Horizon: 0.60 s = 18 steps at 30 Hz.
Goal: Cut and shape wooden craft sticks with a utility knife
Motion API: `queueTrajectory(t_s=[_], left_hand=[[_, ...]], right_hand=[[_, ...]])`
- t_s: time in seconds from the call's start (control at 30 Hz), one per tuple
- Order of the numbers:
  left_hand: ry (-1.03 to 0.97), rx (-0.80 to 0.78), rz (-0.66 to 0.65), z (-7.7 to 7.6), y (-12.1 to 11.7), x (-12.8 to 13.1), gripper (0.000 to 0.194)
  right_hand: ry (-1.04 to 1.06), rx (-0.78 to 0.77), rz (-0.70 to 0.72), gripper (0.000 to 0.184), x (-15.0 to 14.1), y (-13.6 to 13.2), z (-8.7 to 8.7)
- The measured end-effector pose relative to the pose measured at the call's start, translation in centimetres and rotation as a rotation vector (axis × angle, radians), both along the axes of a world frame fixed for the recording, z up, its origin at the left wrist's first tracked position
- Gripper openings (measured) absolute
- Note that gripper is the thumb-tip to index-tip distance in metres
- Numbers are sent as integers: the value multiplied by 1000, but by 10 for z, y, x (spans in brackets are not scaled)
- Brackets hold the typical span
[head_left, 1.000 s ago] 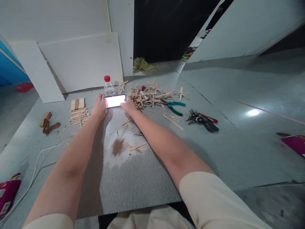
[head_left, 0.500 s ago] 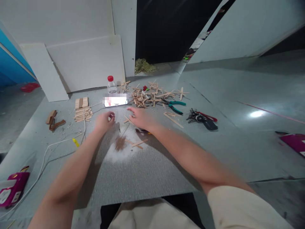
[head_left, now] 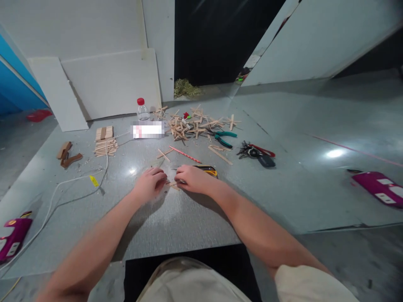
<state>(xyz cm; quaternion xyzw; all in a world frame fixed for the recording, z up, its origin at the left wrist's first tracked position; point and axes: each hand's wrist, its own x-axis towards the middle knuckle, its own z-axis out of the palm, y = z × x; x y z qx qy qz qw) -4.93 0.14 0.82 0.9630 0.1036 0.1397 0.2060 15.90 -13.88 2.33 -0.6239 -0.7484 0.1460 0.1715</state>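
Near the front middle of the table, my left hand (head_left: pixel 151 183) and my right hand (head_left: pixel 194 178) face each other with curled fingers. A thin wooden craft stick (head_left: pixel 173 183) lies between their fingertips, gripped at both ends; another light stick shows just beneath. Right behind my right hand is a yellow and black utility knife (head_left: pixel 208 169), partly hidden by it. A red patterned pencil (head_left: pixel 185 154) lies farther back, beside a pair of crossed sticks (head_left: pixel 164 155). The phone (head_left: pixel 147 130), its screen bright and blurred out, rests by the bottle.
A red-capped bottle (head_left: pixel 142 110) stands at the back, left of a heap of glued sticks (head_left: pixel 189 126). Teal-handled pliers (head_left: pixel 224 138) and a hole punch (head_left: pixel 258 154) lie right. Bundled sticks (head_left: pixel 104 133), a white cable (head_left: pixel 69 183) and a purple box-like thing (head_left: pixel 15 237) are left.
Both hands have let go of the phone and come back towards me, onto the craft stick. The dark powder patch is no longer visible; the pencil and utility knife now show.
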Motion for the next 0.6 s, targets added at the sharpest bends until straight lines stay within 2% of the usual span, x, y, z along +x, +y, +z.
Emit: queueTrajectory(t_s=[0.1,0.23,0.37,0.53,0.6], left_hand=[[-50,-8,-4,-7,3,-4,25],[-97,-31,3,-14,3,-1,28],[-107,-57,-28,-13,-1,2,24],[-105,-60,17,-11,5,1,27],[-66,-71,1,-12,8,2,20]], right_hand=[[-26,18,-2,20,-2,2,-6],[-20,56,-17,17,-3,4,-14],[19,109,-47,15,-5,1,-17],[95,202,-67,15,-1,-4,-14],[135,243,-79,17,3,-5,-13]])
